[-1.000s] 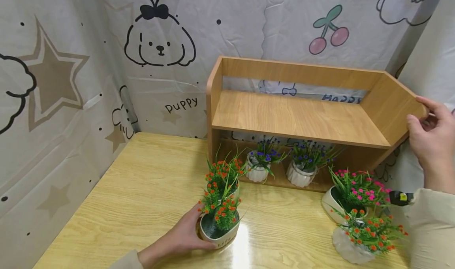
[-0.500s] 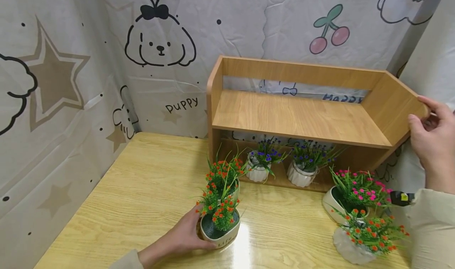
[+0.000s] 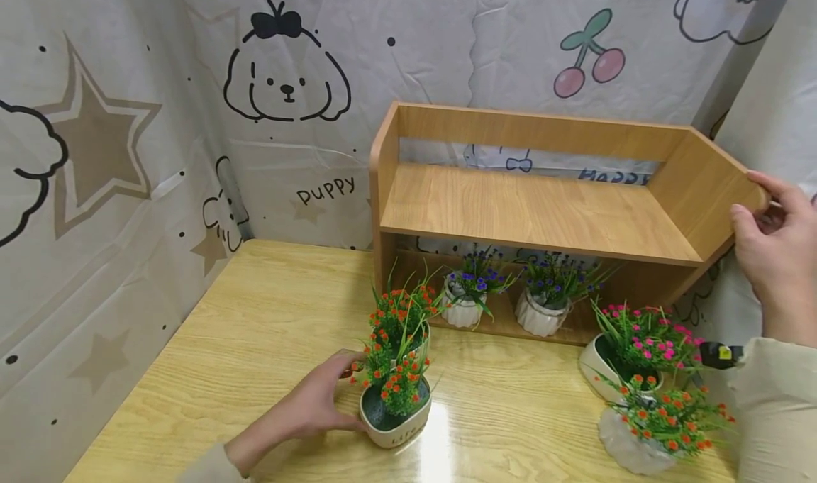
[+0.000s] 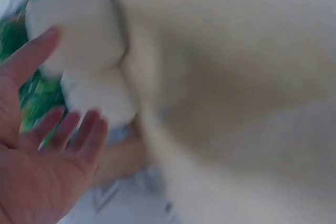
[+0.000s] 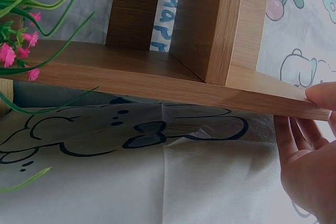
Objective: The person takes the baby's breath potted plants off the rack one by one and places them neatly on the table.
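In the head view my left hand (image 3: 319, 396) is beside an oval white pot of orange flowers (image 3: 397, 426), fingers spread, thumb tip right at the pot's side. The left wrist view shows that hand's loosely extended fingers (image 4: 86, 135) with the pale pots (image 4: 86, 30) beyond them. A second orange-flowered pot (image 3: 418, 341) stands directly behind the first. On the right, my right hand (image 3: 781, 238) grips the front edge of the wooden shelf's side panel (image 3: 708, 192). In the right wrist view the thumb is on one face of that panel (image 5: 252, 100) and the fingers on the other.
Two white pots of purple flowers (image 3: 464, 306) stand in the shelf's lower tier. Near my right sleeve are a pink-flowered pot (image 3: 596, 369) and a ribbed white pot of orange flowers (image 3: 628, 444). A printed curtain (image 3: 306, 150) hangs behind the table (image 3: 268, 306).
My left hand has let go of the front orange-flowered pot and drawn slightly left, its fingers spreading. The right hand keeps its hold on the shelf.
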A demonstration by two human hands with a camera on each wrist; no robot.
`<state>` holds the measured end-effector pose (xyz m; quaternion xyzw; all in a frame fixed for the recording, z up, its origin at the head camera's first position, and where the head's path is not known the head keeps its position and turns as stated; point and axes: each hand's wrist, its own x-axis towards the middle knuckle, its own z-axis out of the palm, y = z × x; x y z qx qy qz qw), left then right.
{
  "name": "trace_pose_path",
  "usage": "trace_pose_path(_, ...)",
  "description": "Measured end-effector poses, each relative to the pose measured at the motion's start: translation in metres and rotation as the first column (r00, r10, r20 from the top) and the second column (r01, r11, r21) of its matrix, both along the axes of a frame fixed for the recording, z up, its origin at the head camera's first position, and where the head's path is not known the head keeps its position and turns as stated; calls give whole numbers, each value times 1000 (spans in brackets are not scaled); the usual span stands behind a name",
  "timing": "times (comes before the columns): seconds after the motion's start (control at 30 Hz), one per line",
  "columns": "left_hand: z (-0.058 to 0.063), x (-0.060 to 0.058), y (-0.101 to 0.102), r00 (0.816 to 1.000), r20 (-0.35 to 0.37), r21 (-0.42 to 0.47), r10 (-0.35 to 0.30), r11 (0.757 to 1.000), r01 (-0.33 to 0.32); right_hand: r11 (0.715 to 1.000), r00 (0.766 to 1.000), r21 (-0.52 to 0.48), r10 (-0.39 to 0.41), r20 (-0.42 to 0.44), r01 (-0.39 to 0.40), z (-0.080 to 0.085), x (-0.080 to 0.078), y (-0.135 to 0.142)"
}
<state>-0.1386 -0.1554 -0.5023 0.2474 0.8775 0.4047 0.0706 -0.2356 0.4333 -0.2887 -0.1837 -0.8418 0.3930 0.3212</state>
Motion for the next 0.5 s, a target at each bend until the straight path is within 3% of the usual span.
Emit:
trace_pose_path(0.17, 36, -16, -23, 997, -54, -60, -61, 997, 57, 999, 998, 5, 33, -62, -33, -2, -1, 4)
trace_pose_path(0.33, 73, -36, -34, 976, -207, -53, 59, 996, -71, 999, 994, 18, 49, -98, -47, -1, -2, 5)
trace_pose_path(0.5, 107, -62, -29, 937, -316, 86, 147, 988, -126, 998, 988, 26, 63, -141, -60, -1, -2, 6)
